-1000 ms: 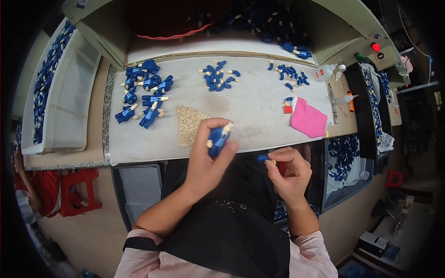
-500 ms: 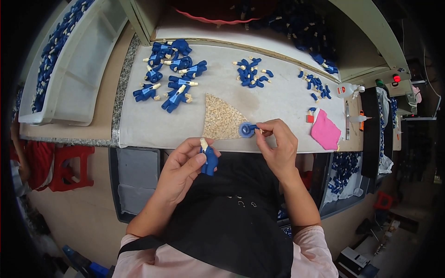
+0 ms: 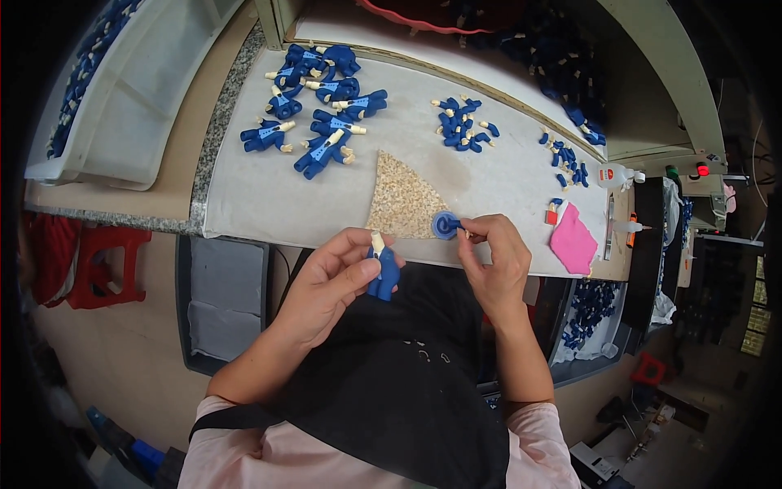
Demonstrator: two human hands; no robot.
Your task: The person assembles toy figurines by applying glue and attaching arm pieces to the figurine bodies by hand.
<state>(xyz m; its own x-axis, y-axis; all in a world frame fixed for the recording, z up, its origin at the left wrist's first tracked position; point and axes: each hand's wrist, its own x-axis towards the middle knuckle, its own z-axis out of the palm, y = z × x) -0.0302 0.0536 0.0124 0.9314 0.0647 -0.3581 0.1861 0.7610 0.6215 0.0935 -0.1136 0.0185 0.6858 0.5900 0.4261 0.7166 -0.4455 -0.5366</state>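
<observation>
My left hand point(image 3: 330, 285) grips a blue doll torso point(image 3: 384, 279) with a cream neck, upright between thumb and fingers just off the table's front edge. Pinched in my right hand point(image 3: 501, 261) is a small blue doll arm point(image 3: 455, 226) with a cream tip. Its blue end is at a small round blue dish point(image 3: 437, 231); whether it touches the contents I cannot tell. The dish stands at the right corner of a speckled tan mat point(image 3: 399, 200). Several blue dolls point(image 3: 334, 122) lie at the table's left, and loose blue arms point(image 3: 462, 130) lie in a pile at its middle.
More small blue parts point(image 3: 562, 155) lie at the right, near a pink cloth point(image 3: 573, 240) and a white bottle point(image 3: 617, 175). A white bin point(image 3: 138, 122) of blue parts stands at the left. A shelf with a red basin point(image 3: 440, 26) rises behind. Below sits a grey tray point(image 3: 224, 297).
The view has shifted and turned slightly. Both hands keep their holds, and the doll arm in my right hand stays at the dish.
</observation>
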